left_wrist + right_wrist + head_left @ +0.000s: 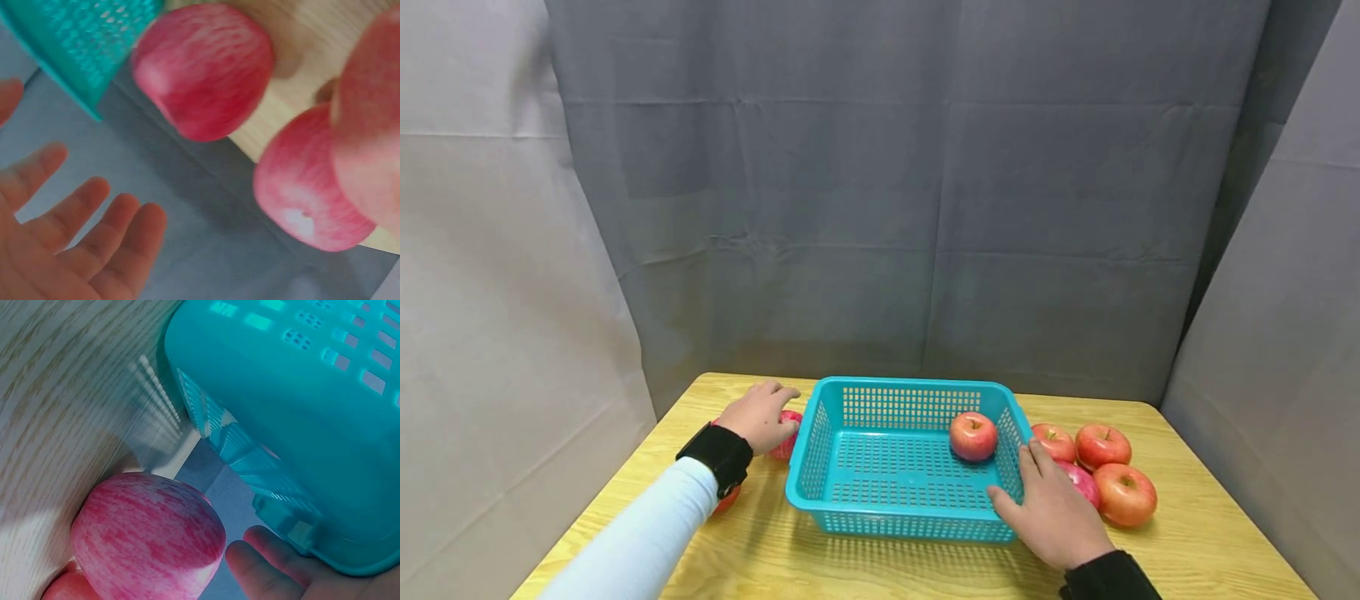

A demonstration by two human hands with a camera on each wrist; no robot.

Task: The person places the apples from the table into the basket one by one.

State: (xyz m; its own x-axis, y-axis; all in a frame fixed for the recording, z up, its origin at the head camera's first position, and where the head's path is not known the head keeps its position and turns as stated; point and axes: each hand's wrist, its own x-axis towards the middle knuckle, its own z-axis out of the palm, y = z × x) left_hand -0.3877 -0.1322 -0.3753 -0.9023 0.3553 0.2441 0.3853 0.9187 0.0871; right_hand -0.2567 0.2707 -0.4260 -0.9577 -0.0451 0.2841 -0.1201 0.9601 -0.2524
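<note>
A turquoise plastic basket [917, 385] stands on the table, with one red apple [973, 436] inside near its right wall. Left of the basket, my left hand [760, 419] hovers by a red apple [786, 437], fingers extended and holding nothing. The left wrist view shows that hand [81, 244] apart from the apple [203, 72] beside the basket. My right hand [1056, 512] rests at the basket's right rim with fairly straight fingers, its thumb spread over the near right corner. A pink-striped apple [150, 537] lies just below the right fingers [262, 569] in the right wrist view.
Several apples, including an orange-red apple [1124, 495], cluster right of the basket. Another apple [727, 498] is partly hidden under the left wrist. The wooden table [880, 571] is bounded by a grey curtain [880, 208] behind and pale cloth [1262, 417] at the sides.
</note>
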